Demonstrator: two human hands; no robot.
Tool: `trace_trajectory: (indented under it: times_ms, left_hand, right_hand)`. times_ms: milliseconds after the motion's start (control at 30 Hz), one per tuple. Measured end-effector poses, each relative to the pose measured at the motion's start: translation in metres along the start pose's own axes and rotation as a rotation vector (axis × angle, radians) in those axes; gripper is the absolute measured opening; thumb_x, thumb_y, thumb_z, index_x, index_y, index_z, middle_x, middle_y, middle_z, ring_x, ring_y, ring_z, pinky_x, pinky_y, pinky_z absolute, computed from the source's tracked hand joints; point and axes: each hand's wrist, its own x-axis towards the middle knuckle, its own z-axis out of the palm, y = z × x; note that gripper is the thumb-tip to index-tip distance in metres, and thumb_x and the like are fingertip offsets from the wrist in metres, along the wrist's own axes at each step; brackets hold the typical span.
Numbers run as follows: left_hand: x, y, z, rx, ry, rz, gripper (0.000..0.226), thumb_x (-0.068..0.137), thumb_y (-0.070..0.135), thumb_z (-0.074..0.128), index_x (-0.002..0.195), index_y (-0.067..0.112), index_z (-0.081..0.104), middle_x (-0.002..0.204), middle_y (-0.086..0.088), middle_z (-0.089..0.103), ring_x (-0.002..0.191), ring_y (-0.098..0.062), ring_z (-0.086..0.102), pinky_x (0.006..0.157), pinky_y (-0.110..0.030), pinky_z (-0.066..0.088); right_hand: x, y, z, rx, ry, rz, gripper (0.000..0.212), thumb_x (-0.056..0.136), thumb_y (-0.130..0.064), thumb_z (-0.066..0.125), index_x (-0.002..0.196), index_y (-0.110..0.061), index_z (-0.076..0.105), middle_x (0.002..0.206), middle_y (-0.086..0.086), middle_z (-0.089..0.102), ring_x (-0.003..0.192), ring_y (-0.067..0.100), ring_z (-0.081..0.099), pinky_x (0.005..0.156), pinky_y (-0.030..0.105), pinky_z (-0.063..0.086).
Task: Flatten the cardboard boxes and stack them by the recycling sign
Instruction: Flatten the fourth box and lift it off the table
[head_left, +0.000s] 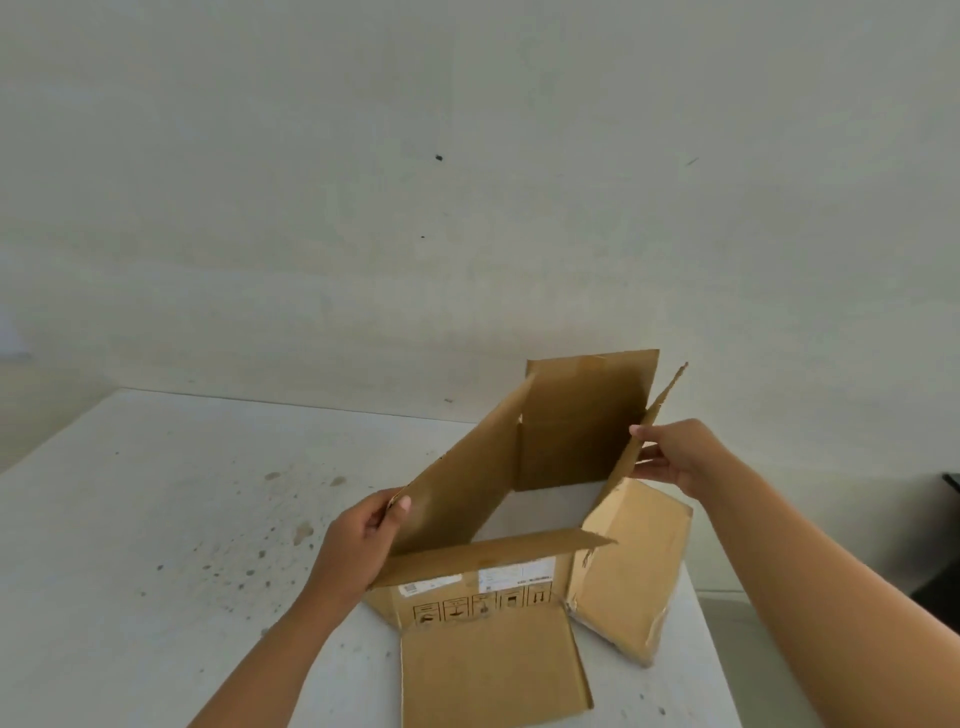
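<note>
I see one open box standing on the white table, towards its right side, close in front of me. Both ends look open: through the middle I see the table top. My left hand pinches the top edge of the left wall, thumb inside and fingers outside, closed on the cardboard. My right hand pinches the thin edge of the right wall, thumb on the inner face, fingers behind it, also closed on the cardboard. The far wall stands upright against the pale wall behind. The near wall carries a white label and a row of handling symbols. One flap lies flat on the table towards me; another slopes down at the right, wrinkled along its edge.
</note>
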Motion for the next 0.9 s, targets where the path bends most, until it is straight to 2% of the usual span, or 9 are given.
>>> trace_trajectory:
  times_ms: [133,267,333,400,500,600,667,767,900]
  left_hand:
    - [-0.007,-0.006,-0.021,0.029,-0.069,0.01,0.014,0.093,0.035,0.049,0.096,0.048,0.051,0.096,0.025,0.061,0.091,0.005,0.057,0.072,-0.006,0.043]
    - [-0.014,-0.013,-0.034,0.011,-0.158,0.012,0.018,0.092,0.045,0.046,0.102,0.041,0.061,0.093,0.023,0.069,0.094,0.005,0.063,0.083,-0.016,0.052]
    - [-0.023,-0.02,-0.036,-0.043,-0.267,0.017,0.051,0.078,0.07,0.048,0.113,0.036,0.062,0.103,0.023,0.069,0.101,0.007,0.06,0.088,-0.015,0.049]
    - [-0.032,-0.027,-0.032,-0.01,-0.278,0.034,0.075,0.059,0.081,0.057,0.12,0.038,0.058,0.114,0.029,0.061,0.109,0.013,0.054,0.091,-0.01,0.044]
    - [-0.036,-0.027,-0.024,0.005,-0.115,0.062,0.05,0.066,0.069,0.064,0.109,0.044,0.062,0.103,0.03,0.065,0.101,0.013,0.058,0.083,-0.007,0.046]
    - [-0.029,-0.02,-0.021,0.029,0.035,0.12,0.025,0.075,0.06,0.06,0.095,0.046,0.065,0.085,0.029,0.069,0.077,0.0,0.067,0.064,-0.016,0.054]
    - [-0.024,-0.014,-0.021,0.078,0.091,0.178,0.005,0.084,0.041,0.062,0.088,0.043,0.064,0.078,0.033,0.066,0.069,-0.001,0.065,0.055,-0.013,0.049]
    - [-0.013,-0.012,-0.023,0.137,0.174,0.234,0.005,0.085,0.031,0.064,0.081,0.032,0.066,0.061,0.014,0.065,0.062,-0.011,0.062,0.048,-0.013,0.042]
    - [-0.004,-0.012,-0.022,0.151,0.211,0.243,0.024,0.082,0.044,0.059,0.07,0.023,0.065,0.047,0.008,0.055,0.05,-0.011,0.055,0.045,-0.016,0.037]
  right_hand:
    - [0.006,-0.011,0.038,-0.006,0.132,0.0,0.026,0.087,-0.012,0.067,0.105,0.001,0.054,0.099,0.021,0.065,0.071,0.035,0.071,0.066,0.039,0.061]
    - [0.01,-0.019,0.066,0.016,0.199,-0.013,0.02,0.088,-0.018,0.066,0.093,-0.002,0.054,0.098,0.018,0.066,0.069,0.031,0.071,0.065,0.033,0.06]
    - [0.011,-0.019,0.075,0.053,0.187,-0.001,0.023,0.087,-0.02,0.067,0.086,-0.005,0.051,0.1,0.016,0.064,0.074,0.031,0.07,0.07,0.036,0.061]
    - [0.011,-0.018,0.08,0.068,0.184,0.008,0.026,0.086,-0.024,0.068,0.08,-0.009,0.048,0.104,0.015,0.063,0.079,0.031,0.069,0.073,0.038,0.06]
    - [0.009,-0.017,0.082,0.01,0.113,0.007,0.029,0.088,-0.029,0.066,0.097,-0.006,0.052,0.111,0.015,0.062,0.087,0.031,0.067,0.077,0.043,0.059]
    - [0.001,-0.018,0.083,-0.056,-0.063,0.038,0.053,0.087,-0.037,0.064,0.127,-0.008,0.043,0.131,0.014,0.052,0.104,0.037,0.059,0.076,0.05,0.057]
    - [-0.009,-0.022,0.085,-0.099,-0.176,0.102,0.068,0.084,-0.043,0.066,0.139,-0.017,0.035,0.145,0.015,0.038,0.113,0.044,0.054,0.069,0.051,0.058]
    - [-0.026,-0.027,0.093,-0.151,-0.273,0.185,0.073,0.083,-0.038,0.069,0.143,-0.016,0.032,0.15,0.019,0.03,0.111,0.048,0.056,0.066,0.052,0.059]
    - [-0.038,-0.03,0.113,-0.045,-0.263,0.169,0.059,0.085,-0.017,0.07,0.134,-0.009,0.039,0.143,0.015,0.036,0.123,0.044,0.046,0.072,0.046,0.06]
